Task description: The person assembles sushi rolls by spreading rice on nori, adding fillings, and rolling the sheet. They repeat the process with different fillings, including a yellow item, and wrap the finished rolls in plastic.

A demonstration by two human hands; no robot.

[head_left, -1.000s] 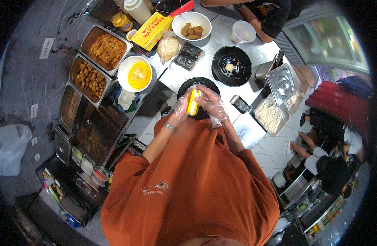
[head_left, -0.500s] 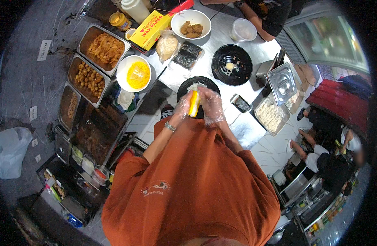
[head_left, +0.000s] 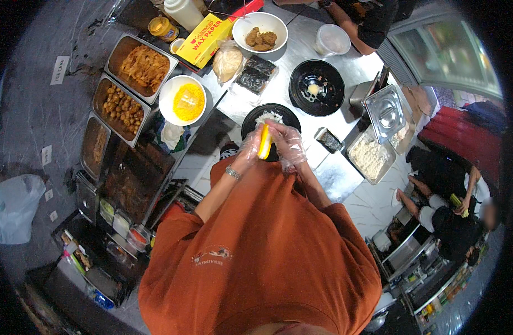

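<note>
Left grip [head_left: 249, 151] and right grip [head_left: 287, 139], in crinkled plastic gloves [head_left: 293, 157], pinch an oblong yellow-white piece [head_left: 265, 143].

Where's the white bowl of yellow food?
In the head view, that bowl sits up and left of the gloved left hand, just right of the steel pan of round brown pieces.

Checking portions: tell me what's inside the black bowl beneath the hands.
White food shows in the bowl, toward its far side; whatever's beneath the left hand, right hand and yellow item is hidden.
</note>
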